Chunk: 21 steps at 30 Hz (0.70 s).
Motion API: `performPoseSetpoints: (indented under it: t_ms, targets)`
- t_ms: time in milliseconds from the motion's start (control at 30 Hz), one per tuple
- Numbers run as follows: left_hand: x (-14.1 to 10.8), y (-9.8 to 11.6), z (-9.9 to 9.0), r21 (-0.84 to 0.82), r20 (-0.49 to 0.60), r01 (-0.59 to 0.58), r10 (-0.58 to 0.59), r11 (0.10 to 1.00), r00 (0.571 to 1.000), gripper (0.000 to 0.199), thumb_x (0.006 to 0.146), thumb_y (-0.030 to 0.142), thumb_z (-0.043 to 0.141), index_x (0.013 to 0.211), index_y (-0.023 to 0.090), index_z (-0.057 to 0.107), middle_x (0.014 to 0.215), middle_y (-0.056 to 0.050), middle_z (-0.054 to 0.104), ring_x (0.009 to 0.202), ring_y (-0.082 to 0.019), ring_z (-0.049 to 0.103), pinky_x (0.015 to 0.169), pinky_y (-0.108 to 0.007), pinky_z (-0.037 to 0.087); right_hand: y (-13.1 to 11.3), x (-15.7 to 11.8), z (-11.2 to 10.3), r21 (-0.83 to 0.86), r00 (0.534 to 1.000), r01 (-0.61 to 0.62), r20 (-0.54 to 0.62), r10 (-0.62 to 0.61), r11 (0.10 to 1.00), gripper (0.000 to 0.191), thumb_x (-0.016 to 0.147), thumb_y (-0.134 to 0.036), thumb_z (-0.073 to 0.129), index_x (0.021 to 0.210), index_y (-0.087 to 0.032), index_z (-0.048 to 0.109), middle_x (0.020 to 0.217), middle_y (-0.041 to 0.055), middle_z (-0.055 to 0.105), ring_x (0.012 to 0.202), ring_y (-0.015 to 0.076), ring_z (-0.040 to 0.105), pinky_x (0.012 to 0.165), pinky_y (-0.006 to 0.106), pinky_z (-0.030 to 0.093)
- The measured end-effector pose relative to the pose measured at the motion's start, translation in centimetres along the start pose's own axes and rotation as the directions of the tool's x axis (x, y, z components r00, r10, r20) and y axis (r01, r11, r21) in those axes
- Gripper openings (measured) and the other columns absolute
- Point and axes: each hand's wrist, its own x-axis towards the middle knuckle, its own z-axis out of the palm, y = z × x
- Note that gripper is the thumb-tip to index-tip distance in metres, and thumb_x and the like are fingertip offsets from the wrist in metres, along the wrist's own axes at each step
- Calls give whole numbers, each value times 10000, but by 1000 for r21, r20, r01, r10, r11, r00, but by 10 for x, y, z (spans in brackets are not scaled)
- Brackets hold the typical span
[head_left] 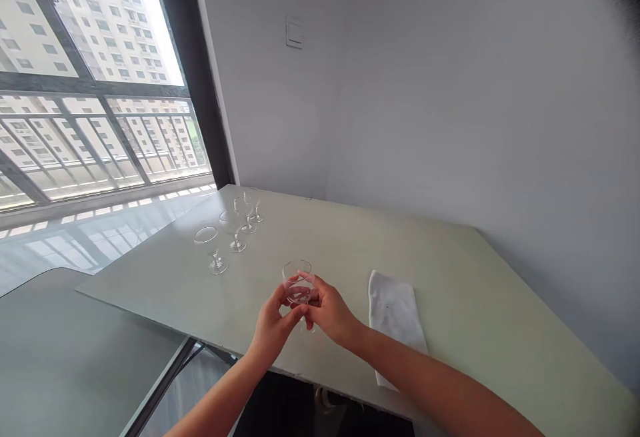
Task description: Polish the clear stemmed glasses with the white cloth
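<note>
A clear stemmed glass point(299, 280) stands upright between my two hands, near the front edge of the table. My left hand point(277, 317) curls round the left side of its bowl, thumb across the front. From the right, my right hand point(327, 307) has its fingers wrapped about the lower bowl and stem. The glass's foot shows partly below my fingers; whether it rests on the table I cannot tell. To the right, under my right forearm, lies a folded white cloth point(395, 307).
Several matching glasses stand in a row along the table's left side, the nearest glass point(215, 250) closest to me. The pale table point(340, 237) meets a wall at the back and right. A grey chair or panel point(75, 350) sits at lower left, near a window point(100, 84).
</note>
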Motion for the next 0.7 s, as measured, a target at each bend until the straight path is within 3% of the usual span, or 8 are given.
performPoseSetpoints:
  t_ms: [67, 167, 300, 400, 533, 700]
  targets:
    - [-2, 0, -2, -18, -6, 26, -26, 1000, 1000, 495, 702, 413, 627, 1142, 224, 500, 990, -77, 643, 818, -178, 574, 756, -331, 447, 3, -3, 1, -11, 999, -27, 46, 28, 1000, 660, 723, -253, 581, 1321, -283, 302, 919, 10, 623, 506, 71, 506, 548, 275, 465]
    - [-5, 1, -10, -41, -49, 30, -32, 999, 998, 468, 684, 389, 649, 1102, 221, 524, 1068, -101, 617, 929, -205, 569, 780, -328, 443, 0, -11, 0, -75, 993, -56, 102, 64, 996, 718, 724, -215, 576, 1351, -319, 241, 1109, 62, 559, 591, 86, 570, 613, 307, 485]
    - [-2, -1, -40, -122, -153, 57, -76, 991, 985, 498, 676, 386, 651, 1117, 238, 473, 1086, -97, 604, 939, -197, 568, 759, -311, 452, -9, -28, -14, -172, 992, -62, 100, 80, 983, 663, 732, -191, 569, 1320, -346, 304, 1213, 88, 492, 673, 93, 584, 672, 324, 483]
    - [0, -9, -74, -91, -297, 61, -86, 994, 951, 534, 643, 391, 671, 1102, 237, 446, 1023, -75, 622, 838, -174, 571, 698, -295, 455, -10, -43, -38, -218, 999, -49, 2, 50, 975, 519, 769, -212, 523, 1263, -308, 396, 1150, 71, 535, 693, 98, 583, 683, 321, 477]
    - [-2, -21, -114, 19, -508, 110, -85, 994, 857, 538, 607, 395, 680, 1066, 236, 447, 1010, -52, 620, 768, -155, 565, 677, -292, 452, -6, -60, -80, -256, 979, -72, -202, 20, 964, 424, 786, -250, 498, 1208, -257, 452, 1080, 65, 566, 691, 111, 577, 645, 306, 464]
    - [2, -34, -139, 104, -637, 176, -70, 979, 768, 571, 607, 391, 662, 1113, 233, 448, 1026, -44, 623, 781, -155, 582, 667, -279, 466, -2, -81, -117, -261, 931, -113, -365, 10, 959, 390, 790, -293, 502, 1169, -209, 485, 995, 72, 594, 674, 123, 567, 625, 298, 459]
